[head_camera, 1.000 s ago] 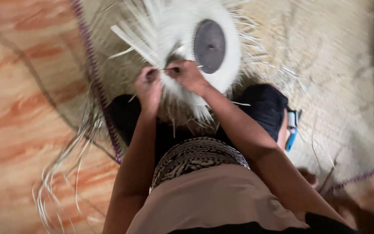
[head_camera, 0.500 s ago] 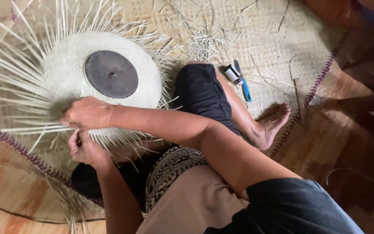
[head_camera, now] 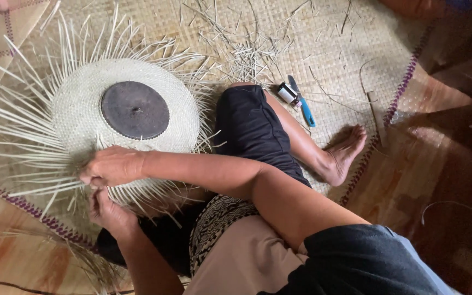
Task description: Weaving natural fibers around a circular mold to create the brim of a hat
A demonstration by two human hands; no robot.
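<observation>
Step in hand: I judge I am weaving the brim edge of the pale woven hat, working the loose straw strips at the near side of its rim.
Where the hat is: it rests crown-up against my lap and on the woven floor mat, with a dark round disc lying on top of the crown. Unwoven strips fan out all round the rim.
Right hand: reaches across my body and lies on the brim's near edge, fingers curled down onto the strips, pressing or pinching them; my grip here is closed about the straw, though exactly which strips I cannot tell.
Left hand: just below the right, touching it or nearly so, fingers bent up into the strips hanging off the rim. How tightly this grip is closed I cannot tell; the fingertips are hidden by straw.
Next move, as I judge it: it calls for holding the crossed strips firm with one hand while the other picks out a single neighbouring strip, without letting the woven edge loosen.
Nearby: a blue-handled knife and a small dark roll lie on the mat beside my bent knee; straw offcuts are scattered beyond.
</observation>
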